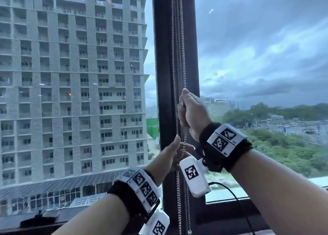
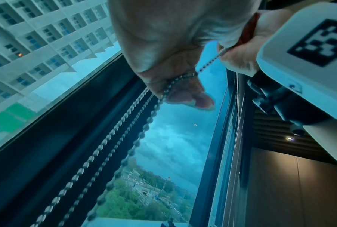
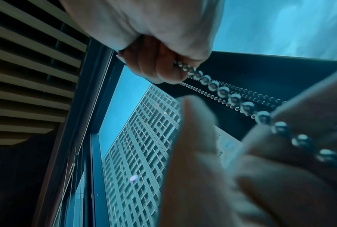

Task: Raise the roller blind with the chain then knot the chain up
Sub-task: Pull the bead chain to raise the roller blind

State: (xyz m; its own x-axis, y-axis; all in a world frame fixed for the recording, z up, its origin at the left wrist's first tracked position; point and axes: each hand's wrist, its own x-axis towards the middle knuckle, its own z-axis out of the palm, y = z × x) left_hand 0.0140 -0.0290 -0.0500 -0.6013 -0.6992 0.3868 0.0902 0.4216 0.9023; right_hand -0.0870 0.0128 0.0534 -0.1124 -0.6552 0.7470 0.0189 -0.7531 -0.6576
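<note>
Several strands of the metal bead chain (image 1: 178, 57) hang in front of the dark window post. My right hand (image 1: 185, 108) grips one strand in a fist at mid height, thumb on top. Just below it, my left hand (image 1: 183, 145) has thumb and index finger spread, with the same strand running down between them. In the left wrist view the chain (image 2: 208, 63) comes down from the right hand (image 2: 241, 56) and bends round a curled finger of the left hand (image 2: 173, 64). In the right wrist view the right hand (image 3: 163, 61) is closed on the chain (image 3: 222, 90). The blind itself is out of view.
The dark window post (image 1: 165, 93) stands between two large panes. A dark sill (image 1: 230, 215) runs along the bottom, with a small dark object (image 1: 39, 218) on it at the left. The chain loops hang down past the sill (image 1: 179, 208). A black cable (image 1: 236, 195) trails from my right wrist.
</note>
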